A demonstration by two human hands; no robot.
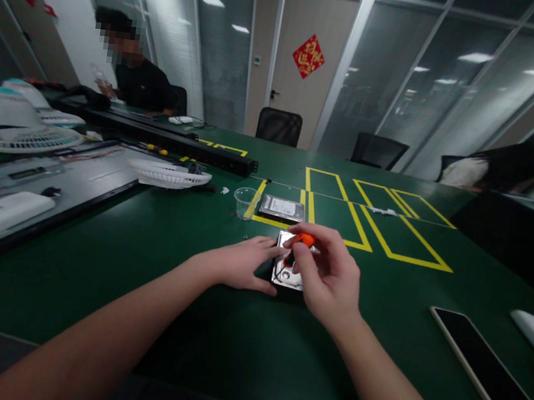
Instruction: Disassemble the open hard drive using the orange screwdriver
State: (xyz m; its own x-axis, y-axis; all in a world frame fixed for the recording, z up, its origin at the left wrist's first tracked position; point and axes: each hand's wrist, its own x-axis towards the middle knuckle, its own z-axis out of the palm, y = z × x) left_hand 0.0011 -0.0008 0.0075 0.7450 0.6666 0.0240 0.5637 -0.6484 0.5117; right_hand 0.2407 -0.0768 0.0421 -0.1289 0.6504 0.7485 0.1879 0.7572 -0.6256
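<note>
A silver hard drive (285, 277) lies on the green table in front of me, partly covered by both hands. My left hand (245, 264) steadies its left side, with the thumb at the near corner and the fingers along the far part. In my right hand (333, 275) is a screwdriver with an orange and black handle (306, 238), pinched between thumb and fingers above the drive's top face. Its tip is too small to make out. Just beyond, a second hard drive (281, 208) rests label up inside a yellow-taped area.
A clear plastic cup (245, 205) stands left of the second drive. Fan parts (172, 174) and a long black bar (214, 155) occupy the left side. A phone (489, 380) lies at the right. Across the table sits a person in black (142, 82).
</note>
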